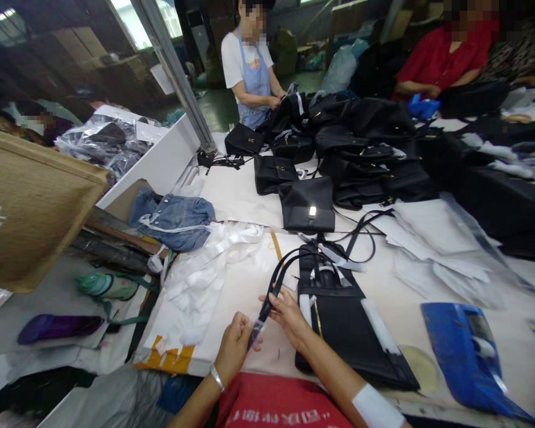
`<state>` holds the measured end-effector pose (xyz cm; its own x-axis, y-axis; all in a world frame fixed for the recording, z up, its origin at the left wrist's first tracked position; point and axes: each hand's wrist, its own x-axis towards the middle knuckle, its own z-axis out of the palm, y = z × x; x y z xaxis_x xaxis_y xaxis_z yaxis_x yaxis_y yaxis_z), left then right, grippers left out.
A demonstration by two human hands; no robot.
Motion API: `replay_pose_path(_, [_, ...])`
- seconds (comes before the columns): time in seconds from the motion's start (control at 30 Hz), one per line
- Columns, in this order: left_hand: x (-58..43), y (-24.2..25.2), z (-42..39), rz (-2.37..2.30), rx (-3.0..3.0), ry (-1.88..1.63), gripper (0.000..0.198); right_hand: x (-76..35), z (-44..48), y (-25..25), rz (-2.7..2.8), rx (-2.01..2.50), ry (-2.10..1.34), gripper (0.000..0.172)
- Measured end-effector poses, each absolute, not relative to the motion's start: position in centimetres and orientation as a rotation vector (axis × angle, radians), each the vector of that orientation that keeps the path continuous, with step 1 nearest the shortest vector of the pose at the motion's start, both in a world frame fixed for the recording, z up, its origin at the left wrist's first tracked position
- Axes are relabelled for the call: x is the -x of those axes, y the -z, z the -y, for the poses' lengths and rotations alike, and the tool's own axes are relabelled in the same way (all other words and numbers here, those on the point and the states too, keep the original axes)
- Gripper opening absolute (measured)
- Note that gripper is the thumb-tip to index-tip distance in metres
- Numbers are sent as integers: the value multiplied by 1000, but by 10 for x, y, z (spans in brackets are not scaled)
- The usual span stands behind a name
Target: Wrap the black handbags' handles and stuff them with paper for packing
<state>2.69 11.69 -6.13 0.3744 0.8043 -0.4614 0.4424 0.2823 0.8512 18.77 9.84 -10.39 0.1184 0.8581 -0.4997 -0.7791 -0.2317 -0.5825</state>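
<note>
A black bag [348, 333] lies on the table in front of me, with white wrapping along its sides and a gold zipper. Its two black straps [278, 274] arch to the left into my hands. My left hand [238, 342] is closed on the lower end of the straps, where clear plastic shows around them. My right hand [285, 309] holds the same straps a little higher, thumb and fingers pinched on them. Just behind the bag stands another black bag [307, 205] with a metal clasp.
White strips [196, 297] and a denim pouch [173, 220] are at the left. White sheets [441, 244] and a blue item [463, 351] lie at the right. Black bags [365, 142] are piled behind. A person [249, 65] handles bags across the table; another person [446, 62] is at the right.
</note>
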Motion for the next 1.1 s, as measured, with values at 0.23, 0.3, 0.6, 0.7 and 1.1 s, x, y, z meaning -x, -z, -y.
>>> replay_pose_path(0.23, [-24,64,-121,-1338,-1319,-408,27,-193,-116,113,-16,950,-1488,47])
replay_pose_path(0.3, [-29,64,-125,-1345,-1352,-437,26,-181,-106,108,55,911,-1550,44])
replay_pose_path(0.6, [-51,56,-133,-1283,-1377,-354,27,-219,-129,107,-152,749,-1595,37])
replay_pose_path(0.7, [-53,55,-140,-1305,-1403,-361,27,-207,-125,106,-144,803,-1470,31])
replay_pose_path(1.1, [-63,63,-141,-1324,-1535,-284,25,-222,-127,109,-203,742,-1430,32])
